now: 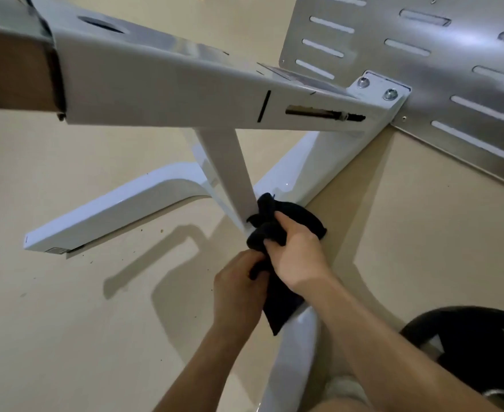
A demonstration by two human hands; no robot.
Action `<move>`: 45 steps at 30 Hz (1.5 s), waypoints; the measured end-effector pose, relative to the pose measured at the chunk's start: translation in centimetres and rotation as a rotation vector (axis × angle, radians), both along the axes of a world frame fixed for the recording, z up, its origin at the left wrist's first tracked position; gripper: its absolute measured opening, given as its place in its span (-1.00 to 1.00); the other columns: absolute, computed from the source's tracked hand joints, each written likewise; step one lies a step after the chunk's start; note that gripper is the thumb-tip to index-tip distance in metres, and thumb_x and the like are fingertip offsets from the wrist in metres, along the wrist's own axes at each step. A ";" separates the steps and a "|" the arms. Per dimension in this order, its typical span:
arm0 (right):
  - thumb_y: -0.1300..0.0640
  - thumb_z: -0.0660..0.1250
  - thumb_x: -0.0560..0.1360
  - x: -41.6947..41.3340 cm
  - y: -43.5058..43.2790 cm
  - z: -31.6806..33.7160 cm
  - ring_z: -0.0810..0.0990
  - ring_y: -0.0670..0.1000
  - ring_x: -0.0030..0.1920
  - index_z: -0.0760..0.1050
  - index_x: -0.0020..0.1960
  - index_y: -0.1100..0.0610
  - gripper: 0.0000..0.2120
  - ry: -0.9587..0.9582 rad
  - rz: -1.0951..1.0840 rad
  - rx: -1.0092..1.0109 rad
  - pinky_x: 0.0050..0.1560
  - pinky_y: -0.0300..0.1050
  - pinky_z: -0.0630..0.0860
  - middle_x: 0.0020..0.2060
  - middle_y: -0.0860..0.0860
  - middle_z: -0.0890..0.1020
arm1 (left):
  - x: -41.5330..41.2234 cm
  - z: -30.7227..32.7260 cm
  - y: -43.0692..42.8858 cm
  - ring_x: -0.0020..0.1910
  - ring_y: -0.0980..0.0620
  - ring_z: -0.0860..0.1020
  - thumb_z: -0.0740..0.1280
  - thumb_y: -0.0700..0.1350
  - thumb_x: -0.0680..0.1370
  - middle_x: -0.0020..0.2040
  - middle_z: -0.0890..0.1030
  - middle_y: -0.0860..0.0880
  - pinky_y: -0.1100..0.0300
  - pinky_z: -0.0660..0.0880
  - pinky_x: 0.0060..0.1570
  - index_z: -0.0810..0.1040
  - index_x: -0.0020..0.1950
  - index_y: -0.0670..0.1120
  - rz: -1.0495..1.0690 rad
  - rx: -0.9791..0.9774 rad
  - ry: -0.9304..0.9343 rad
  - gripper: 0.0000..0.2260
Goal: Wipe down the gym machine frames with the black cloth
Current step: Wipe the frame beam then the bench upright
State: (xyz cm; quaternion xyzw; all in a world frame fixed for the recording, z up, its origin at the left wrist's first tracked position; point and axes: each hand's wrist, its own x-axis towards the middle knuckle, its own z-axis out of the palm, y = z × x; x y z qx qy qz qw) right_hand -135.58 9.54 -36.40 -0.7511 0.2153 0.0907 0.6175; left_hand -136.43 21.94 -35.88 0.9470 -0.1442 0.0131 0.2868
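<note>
A white gym machine frame fills the view: a wide upper beam, a slanted upright strut and low base legs on the floor. The black cloth is bunched at the foot of the strut, where it meets the base. My right hand grips the upper bundle of the cloth against the strut's bottom. My left hand holds the cloth's lower part just beneath, and a loose end hangs down over a near base leg.
A slotted brushed-metal plate is bolted to the beam's right end by a bracket. A black weight plate lies on the beige floor at lower right. Small specks of dirt dot the floor near the left base leg.
</note>
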 end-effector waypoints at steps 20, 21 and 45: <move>0.17 0.11 0.61 2.9 -0.4 7.8 0.58 0.16 0.04 0.46 0.27 0.12 -0.73 -0.194 -0.065 0.180 0.03 0.10 0.57 0.05 0.11 0.62 | 5.3 6.4 -4.4 -0.47 0.23 0.40 0.37 -0.15 0.41 -0.48 0.43 0.09 0.40 0.32 -0.45 0.37 -0.35 -0.07 0.504 -0.183 0.030 -0.79; 0.14 0.15 0.60 3.1 -0.5 9.1 0.59 0.15 0.00 0.51 0.21 0.12 -0.75 -0.294 -0.128 0.082 0.01 0.07 0.55 -0.01 0.10 0.65 | 5.5 8.1 -4.9 -0.49 0.24 0.40 0.38 -0.14 0.40 -0.49 0.45 0.10 0.44 0.31 -0.45 0.37 -0.36 -0.05 0.498 -0.242 -0.056 -0.78; 0.14 0.29 0.57 6.9 -0.1 18.3 0.50 0.02 0.15 0.46 0.26 0.14 -0.72 -1.143 -0.357 -0.095 0.14 -0.08 0.46 0.15 0.03 0.51 | 4.7 24.2 -6.4 -0.11 0.00 0.36 0.41 -0.31 0.50 -0.14 0.59 -0.13 0.28 0.33 -0.13 0.65 -0.14 -0.24 -0.022 0.330 -1.007 -0.96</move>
